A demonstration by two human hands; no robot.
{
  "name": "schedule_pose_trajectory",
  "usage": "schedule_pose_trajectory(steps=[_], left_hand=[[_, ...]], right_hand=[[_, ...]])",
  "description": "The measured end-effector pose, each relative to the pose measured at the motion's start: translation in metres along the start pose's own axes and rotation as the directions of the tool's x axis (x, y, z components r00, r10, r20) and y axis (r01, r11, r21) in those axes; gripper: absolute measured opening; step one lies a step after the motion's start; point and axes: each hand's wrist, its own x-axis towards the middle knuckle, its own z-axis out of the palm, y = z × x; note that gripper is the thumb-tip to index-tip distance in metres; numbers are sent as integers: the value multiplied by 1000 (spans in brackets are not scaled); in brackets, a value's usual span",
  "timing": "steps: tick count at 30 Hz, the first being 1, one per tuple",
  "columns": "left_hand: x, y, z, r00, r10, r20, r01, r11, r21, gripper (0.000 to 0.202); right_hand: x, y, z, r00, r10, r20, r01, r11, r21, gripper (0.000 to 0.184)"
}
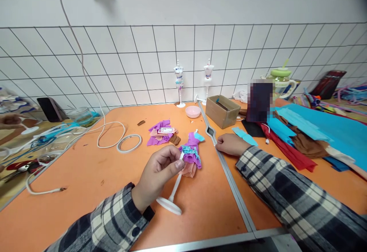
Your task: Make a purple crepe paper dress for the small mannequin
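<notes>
A small dress-form mannequin lies on the table, its white round base (169, 206) toward me. It wears a ruffled crepe-paper dress (192, 148) in purple, blue and pale pink. My left hand (160, 171) is beside the dress, thumb and forefinger pinched on a small white strip (181, 155), perhaps tape. To the right, my right hand (231, 144) rests at the metal strip (229, 179) that divides the table, its fingers curled together. Whatever those fingertips hold, if anything, is hidden. Beyond the dress are purple and pink paper scraps (157, 129) with a small labelled packet (165, 130).
A roll of tape (129, 151) and a white cable (99, 137) lie at left. Two mannequins (179, 77) stand by the wall, near a pink bowl (193, 111) and a cardboard box (219, 114). Coloured paper sheets (329, 129) spread at right. Another person's hand (10, 121) shows far left.
</notes>
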Motion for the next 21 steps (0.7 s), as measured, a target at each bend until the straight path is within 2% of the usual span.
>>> schedule_pose_trajectory(steps=[5,8,13,16,18,19,21], left_hand=[[-1,1,3,1000,2,17,-2,1000,-3,32],[-2,3,4,1000,2,25,-2,1000,-5,31],[-3,3,4,1000,7,14,-8,1000,15,30],[-3,5,5,998,29,63,-29,1000,8,27],[-3,8,7,991,43,124,-41,999,-14,25],[-3,9,8,989,44,142,-42,999,-16,24],[-3,9,11,989,27,144,-31,999,24,21]], right_hand=[[5,6,-5,999,31,23,-31,1000,-1,30],[9,13,-3,999,43,-23,-43,998,40,35],[6,17,0,991,5,-130,15,988,156,36],[-9,3,-3,947,-60,-317,149,953,263,35],[-24,-14,-4,867,-181,-464,382,840,386,32],[-33,-24,-2,850,-278,-448,484,748,455,33],[-48,-44,4,817,-432,-382,576,577,580,40]])
